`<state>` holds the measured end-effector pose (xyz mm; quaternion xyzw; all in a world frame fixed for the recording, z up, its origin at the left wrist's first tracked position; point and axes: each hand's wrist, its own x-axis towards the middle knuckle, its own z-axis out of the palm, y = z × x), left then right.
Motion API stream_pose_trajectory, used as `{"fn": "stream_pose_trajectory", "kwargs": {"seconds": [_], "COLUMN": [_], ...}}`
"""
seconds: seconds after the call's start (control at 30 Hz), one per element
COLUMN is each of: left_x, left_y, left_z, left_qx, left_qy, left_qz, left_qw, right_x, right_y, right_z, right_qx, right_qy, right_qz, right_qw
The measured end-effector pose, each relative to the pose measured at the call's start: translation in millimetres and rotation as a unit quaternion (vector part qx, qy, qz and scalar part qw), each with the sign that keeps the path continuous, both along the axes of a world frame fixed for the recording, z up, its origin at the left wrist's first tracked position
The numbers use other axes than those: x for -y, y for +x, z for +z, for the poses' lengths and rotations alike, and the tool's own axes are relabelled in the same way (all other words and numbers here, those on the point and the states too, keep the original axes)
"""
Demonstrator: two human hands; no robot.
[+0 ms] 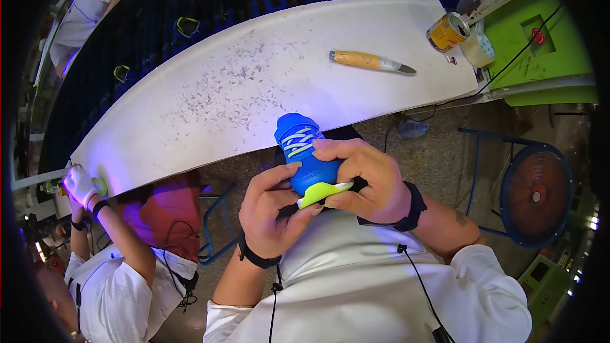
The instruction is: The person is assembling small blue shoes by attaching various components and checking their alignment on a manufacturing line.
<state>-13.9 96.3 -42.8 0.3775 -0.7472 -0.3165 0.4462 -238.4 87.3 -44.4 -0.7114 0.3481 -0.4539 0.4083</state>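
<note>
Far left: co-worker's hand [80,184] in a white knit-looking glove, at the table's tapered end. White tabletop [381,98], smooth and curved along its far edge; thin grey flecks [238,76] scattered in a rough, grainy patch.

Centre, just off the table's near edge: blue shoe [311,168], rounded, with pale criss-cross laces [300,142] and a stitched-looking surface. At its near end, a smooth, curved yellow-green piece [318,193] with white edging; cannot tell whether joined on. Left hand [270,213] grasps the shoe's left side and this piece between bent fingers. Right hand [375,178] grips the opposite side, fingers pressed to blue upper and yellow-green edge.

Right: slim tool [365,60], tan handle, dark tapered tip, lying flat; cylindrical metal tin [443,37], yellow label; round fan [537,194] with wire guard, blue rim.
</note>
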Motion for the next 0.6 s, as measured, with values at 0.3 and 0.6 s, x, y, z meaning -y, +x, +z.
{"fn": "stream_pose_trajectory", "kwargs": {"seconds": [0.3, 0.6], "left_x": [5.2, 28.6], "left_y": [-1.9, -16.1], "left_z": [-3.9, 2.8], "left_qx": [0.008, 0.015], "left_qy": [-0.021, -0.072], "left_qz": [0.014, 0.001], "left_qw": [1.000, 0.997], "right_x": [7.4, 25.6], "right_y": [0.3, -27.1], "right_z": [-10.5, 18.7], "right_qx": [0.041, -0.099], "right_qy": [-0.014, 0.026], "right_qz": [0.004, 0.038], "right_qw": [0.999, 0.994]}}
